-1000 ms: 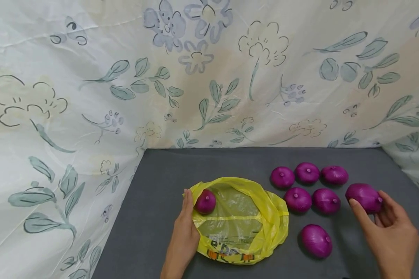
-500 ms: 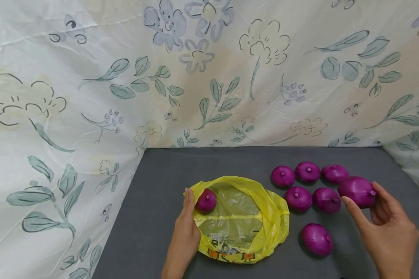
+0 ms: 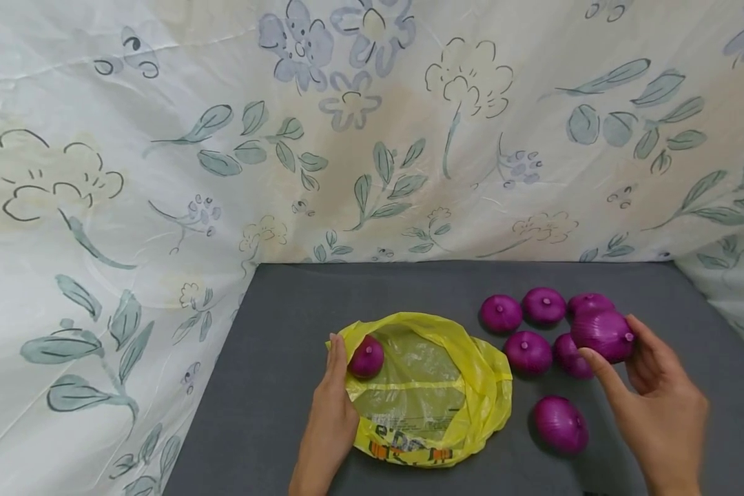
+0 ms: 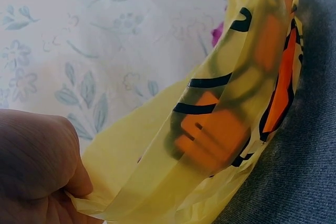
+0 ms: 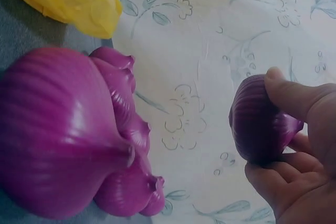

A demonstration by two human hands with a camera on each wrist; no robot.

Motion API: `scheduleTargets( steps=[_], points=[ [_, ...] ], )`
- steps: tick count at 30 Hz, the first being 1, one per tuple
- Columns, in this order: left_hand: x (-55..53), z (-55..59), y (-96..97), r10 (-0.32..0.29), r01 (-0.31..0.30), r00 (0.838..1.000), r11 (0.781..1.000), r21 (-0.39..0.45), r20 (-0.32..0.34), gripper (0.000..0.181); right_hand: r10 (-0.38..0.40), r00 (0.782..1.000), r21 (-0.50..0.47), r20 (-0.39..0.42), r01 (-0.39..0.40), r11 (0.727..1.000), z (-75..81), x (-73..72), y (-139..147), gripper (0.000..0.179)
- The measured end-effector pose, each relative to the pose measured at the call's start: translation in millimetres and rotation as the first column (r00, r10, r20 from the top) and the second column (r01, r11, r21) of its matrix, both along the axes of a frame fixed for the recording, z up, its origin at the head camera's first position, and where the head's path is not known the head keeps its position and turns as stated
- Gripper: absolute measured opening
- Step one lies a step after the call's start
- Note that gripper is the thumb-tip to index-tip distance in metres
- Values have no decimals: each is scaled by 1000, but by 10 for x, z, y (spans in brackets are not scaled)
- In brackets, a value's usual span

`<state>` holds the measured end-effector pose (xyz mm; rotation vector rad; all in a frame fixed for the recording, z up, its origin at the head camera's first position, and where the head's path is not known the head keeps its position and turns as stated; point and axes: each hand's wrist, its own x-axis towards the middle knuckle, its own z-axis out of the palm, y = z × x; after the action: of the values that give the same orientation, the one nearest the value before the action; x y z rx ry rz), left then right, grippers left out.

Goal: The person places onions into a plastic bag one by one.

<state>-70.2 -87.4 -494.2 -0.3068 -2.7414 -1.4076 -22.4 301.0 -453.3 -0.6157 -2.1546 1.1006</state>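
My left hand [image 3: 330, 417] pinches the left rim of a yellow plastic bag [image 3: 492, 386], whose wide mouth faces up. In the left wrist view the thumb and fingers [image 4: 73, 179] grip the bag's edge. One purple onion [image 3: 367, 358] lies inside the bag at its left side. My right hand [image 3: 660, 406] holds another onion [image 3: 600, 335] between thumb and fingers, raised above the table. From the head view, that held onion partly covers two onions behind it. The right wrist view shows the held onion [image 5: 257, 121] apart from the others.
Several purple onions [image 3: 529, 353] stand in two rows on the dark grey cloth [image 3: 279, 331], right of the bag. A single onion [image 3: 561, 425] lies nearer the front. Flower-printed fabric [image 3: 378, 172] hangs behind and at the left.
My right hand has moved left and slightly up with the held onion, from beside the rows to over their right end. The left hand and the bag have hardly moved.
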Motion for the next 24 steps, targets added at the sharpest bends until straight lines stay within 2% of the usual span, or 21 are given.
scheduleTargets(
  steps=[6,14,19,24],
  points=[
    [5,-7,3,-3,3,1000,1000,0,4,94,64,997,41,-32,-63,997,41,-21,-107,79],
    [7,12,4,2,-2,1000,1000,0,-3,93,139,990,75,-21,-137,988,73,-43,-302,86],
    [0,15,6,0,0,1000,1000,5,-12,90,202,979,97,-36,-198,976,54,-47,-404,89],
    [1,-8,5,-3,4,1000,1000,15,-8,90,290,955,117,-58,-282,952,22,-61,-547,91]
  ],
)
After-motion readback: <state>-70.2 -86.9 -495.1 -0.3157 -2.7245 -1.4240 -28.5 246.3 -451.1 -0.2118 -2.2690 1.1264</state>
